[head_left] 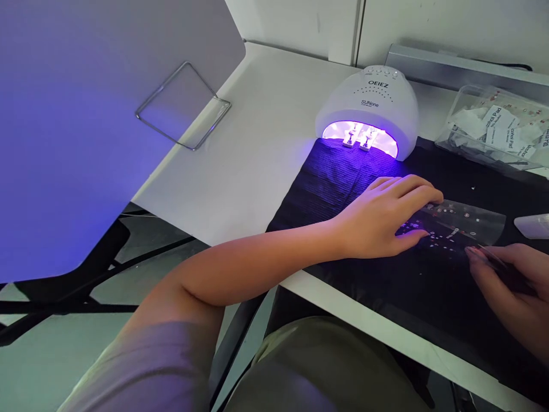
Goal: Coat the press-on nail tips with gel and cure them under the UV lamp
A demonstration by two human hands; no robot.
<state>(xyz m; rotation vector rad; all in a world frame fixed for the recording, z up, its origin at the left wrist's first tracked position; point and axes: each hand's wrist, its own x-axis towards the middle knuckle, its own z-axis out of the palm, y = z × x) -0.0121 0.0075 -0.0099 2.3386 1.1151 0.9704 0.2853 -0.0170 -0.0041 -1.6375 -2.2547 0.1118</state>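
Observation:
My left hand (384,214) reaches over a clear plastic sheet (489,220) dotted with small decal stickers. Its fingers and thumb are spread apart and rest along the left end of the sheet. To the right, my right hand (510,286) is closed on a thin metallic tool that looks like tweezers (493,258). The tips are close to the lower edge of the sheet, and part of the tool is hidden by the fingers. Both hands are over a black crinkled cloth (412,297).
A white nail lamp (369,97) glows purple at the back, with two small stands (350,137) in its opening. A clear box (500,129) of alcohol pads stands at the back right. A white tube (532,226) lies at the right edge. A wire stand (195,147) is at left.

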